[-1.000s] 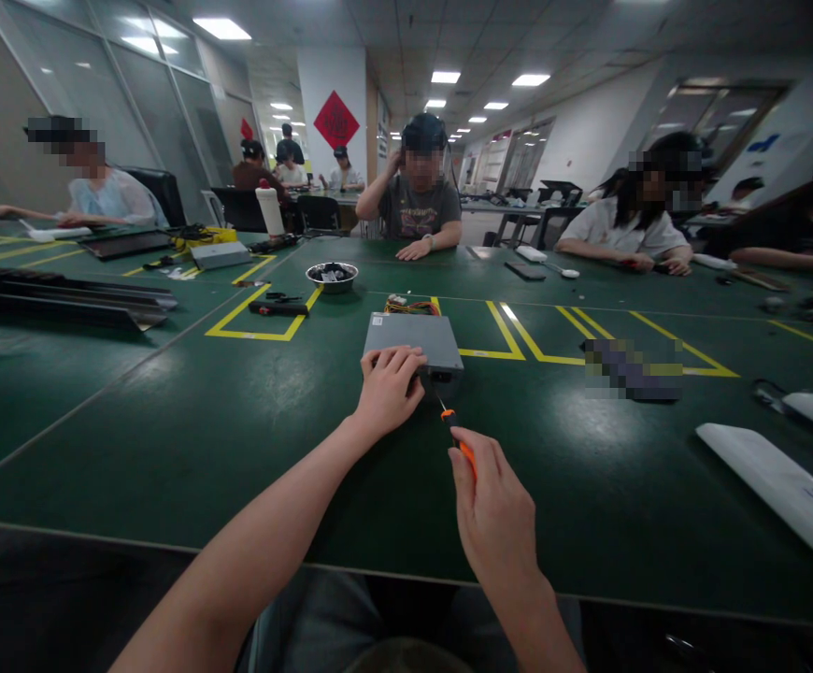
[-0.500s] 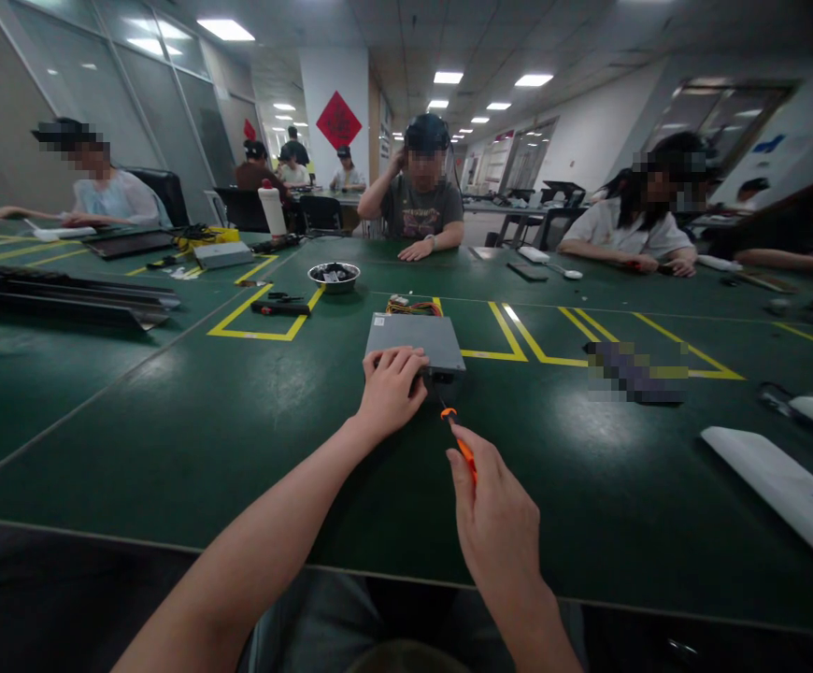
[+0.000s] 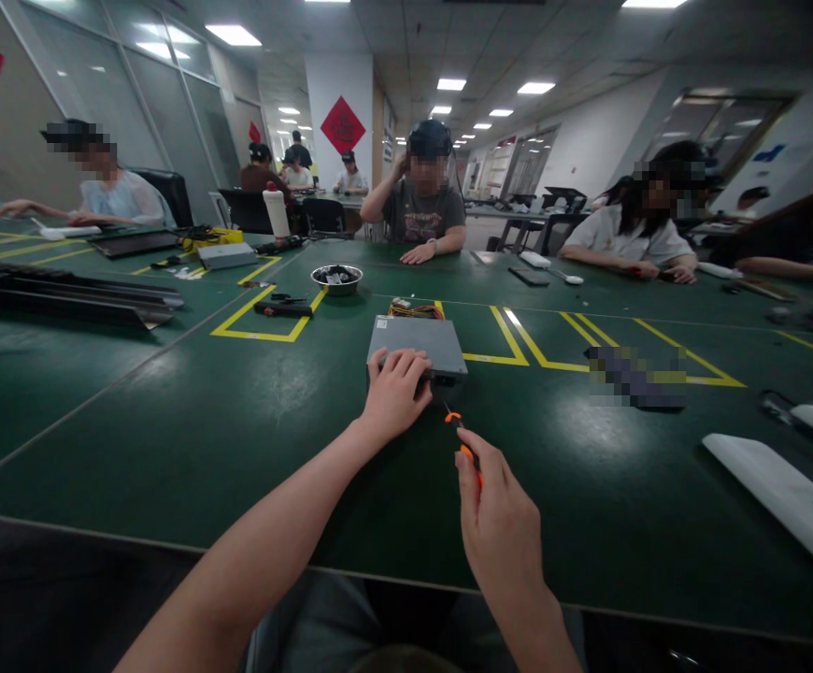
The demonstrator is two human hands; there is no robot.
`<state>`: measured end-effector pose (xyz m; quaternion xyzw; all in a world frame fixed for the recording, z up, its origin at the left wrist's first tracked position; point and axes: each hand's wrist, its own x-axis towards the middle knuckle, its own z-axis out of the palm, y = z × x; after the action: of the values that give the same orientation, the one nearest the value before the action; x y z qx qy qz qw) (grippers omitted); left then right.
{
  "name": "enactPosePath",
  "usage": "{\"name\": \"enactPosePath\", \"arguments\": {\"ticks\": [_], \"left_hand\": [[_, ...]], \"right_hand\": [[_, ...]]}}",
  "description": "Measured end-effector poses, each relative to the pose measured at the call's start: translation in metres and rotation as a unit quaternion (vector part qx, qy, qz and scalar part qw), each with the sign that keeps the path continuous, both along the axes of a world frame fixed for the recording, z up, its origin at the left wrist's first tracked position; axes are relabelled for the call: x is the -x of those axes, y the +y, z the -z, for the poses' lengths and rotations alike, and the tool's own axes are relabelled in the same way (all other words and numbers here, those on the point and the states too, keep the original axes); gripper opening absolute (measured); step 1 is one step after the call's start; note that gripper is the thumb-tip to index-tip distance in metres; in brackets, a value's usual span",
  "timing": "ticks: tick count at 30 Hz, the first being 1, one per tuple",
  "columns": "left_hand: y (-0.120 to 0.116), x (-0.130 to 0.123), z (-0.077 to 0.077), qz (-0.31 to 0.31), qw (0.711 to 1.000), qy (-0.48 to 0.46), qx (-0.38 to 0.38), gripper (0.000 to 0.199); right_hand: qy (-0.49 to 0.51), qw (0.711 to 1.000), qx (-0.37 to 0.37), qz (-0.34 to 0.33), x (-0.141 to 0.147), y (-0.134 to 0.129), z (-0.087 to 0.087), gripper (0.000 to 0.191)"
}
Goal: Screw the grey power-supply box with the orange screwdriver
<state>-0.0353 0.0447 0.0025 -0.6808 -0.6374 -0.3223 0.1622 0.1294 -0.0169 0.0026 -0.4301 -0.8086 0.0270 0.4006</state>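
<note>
A grey metal computer power supply (image 3: 435, 335) lies on the green table in front of me, its bundle of coloured wires (image 3: 417, 310) at the far side. My left hand (image 3: 398, 391) grips its near left part, fingers over the top and thumb by the front face. In my right hand (image 3: 501, 514) is a screwdriver (image 3: 454, 420) with an orange and black handle. Its thin shaft points up and forward at the near face of the power supply. Whether the tip touches anything, I cannot tell.
Beyond the power supply stands a metal bowl (image 3: 336, 279) of small dark parts. A dark tool (image 3: 284, 306) lies inside yellow tape at left. Long metal rails (image 3: 77, 294) lie farther left, a white device (image 3: 777, 495) at right. Co-workers sit around the table.
The screwdriver and my right hand have shifted very slightly, and the handle's angle differs a little. My left hand keeps its place on the power supply. The whole view has shifted slightly.
</note>
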Motion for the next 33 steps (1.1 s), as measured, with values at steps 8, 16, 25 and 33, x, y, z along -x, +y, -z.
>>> {"name": "enactPosePath", "arguments": {"ticks": [8, 16, 25, 33], "left_hand": [[0.003, 0.0, 0.002, -0.007, 1.0, 0.001, -0.005, 0.022], [0.003, 0.001, 0.004, -0.012, 1.0, 0.014, -0.007, 0.021], [0.001, 0.001, 0.003, -0.01, 1.0, 0.017, -0.002, 0.02], [0.002, 0.0, 0.003, -0.01, 1.0, 0.017, -0.006, 0.019]], "right_hand": [[-0.006, 0.999, -0.025, -0.023, 0.009, -0.004, 0.007, 0.028], [0.021, 0.996, 0.082, 0.021, 0.003, 0.0, 0.009, 0.035], [0.029, 0.991, 0.133, 0.015, 0.01, -0.001, 0.017, 0.036], [0.239, 0.914, 0.326, -0.041, 0.018, -0.006, 0.019, 0.031]]}}
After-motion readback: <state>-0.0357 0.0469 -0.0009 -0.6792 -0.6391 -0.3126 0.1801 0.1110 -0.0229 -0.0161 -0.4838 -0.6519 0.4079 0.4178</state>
